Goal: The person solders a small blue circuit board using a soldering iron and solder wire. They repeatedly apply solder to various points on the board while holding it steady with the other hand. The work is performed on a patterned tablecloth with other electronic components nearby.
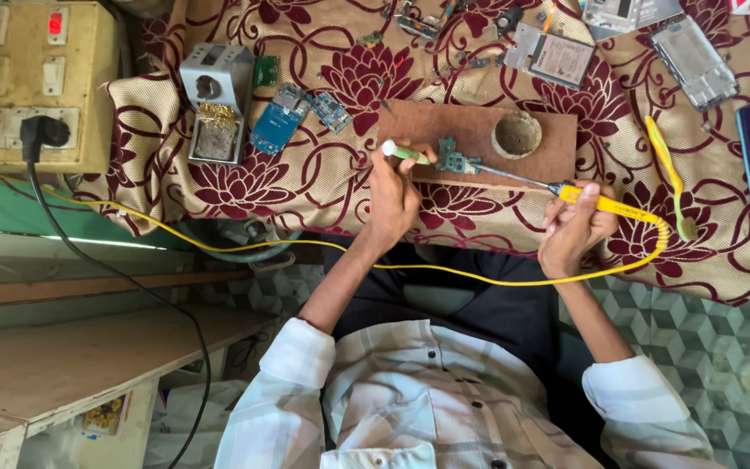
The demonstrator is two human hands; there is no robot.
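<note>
Right hand point(576, 227) grips yellow iron point(605, 205), tip at board point(453, 160) | left hand point(394, 193) pinches green-white tool point(405, 153) beside it | board on wood block point(479, 139) (steady wrists help)

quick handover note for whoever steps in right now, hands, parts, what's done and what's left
Left hand: grips a slim green-and-white tool, tip at the small green circuit board.
Right hand: holds the yellow-handled soldering iron, its metal tip touching that board.
The board lies on the brown wooden block, beside a round shallow tin, on the maroon floral cloth.
Done: iron and tool both in place on the board.
Left: the joint itself; its state is too small to judge.
</note>
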